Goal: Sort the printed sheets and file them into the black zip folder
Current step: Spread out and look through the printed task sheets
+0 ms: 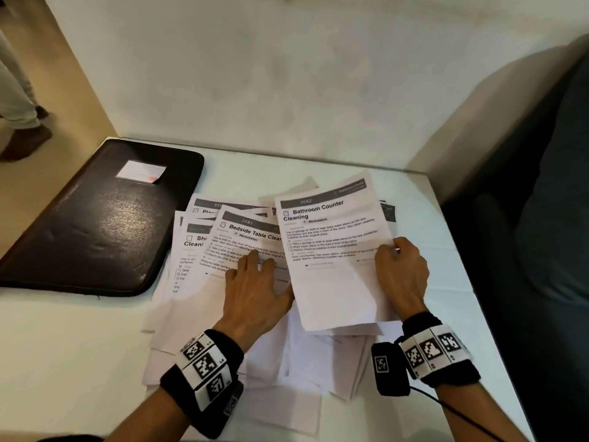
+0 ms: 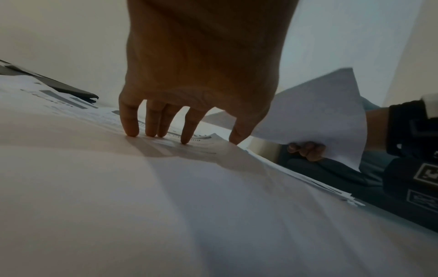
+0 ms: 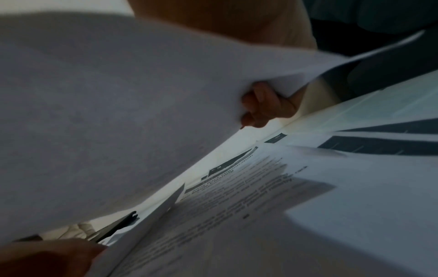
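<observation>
left hand [image 1: 255, 282] pressed flat, fingers spread; right hand [image 1: 402, 272] pinching closed.

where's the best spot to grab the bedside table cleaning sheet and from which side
Probably its near right edge, coming from the right. The Bedside Table Cleaning sheet lies flat atop the spread pile with the left hand pressing on its lower part. The right hand is lifting the Bathroom Counter Cleaning sheet off that side, exposing an edge a thumb could slide under.

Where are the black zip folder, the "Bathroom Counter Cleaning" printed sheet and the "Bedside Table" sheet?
black zip folder [image 1: 95, 224]: head view, middle of its cover.
"Bathroom Counter Cleaning" printed sheet [image 1: 334, 282]: head view, blank lower half.
"Bedside Table" sheet [image 1: 251, 232]: head view, its title line.
</observation>
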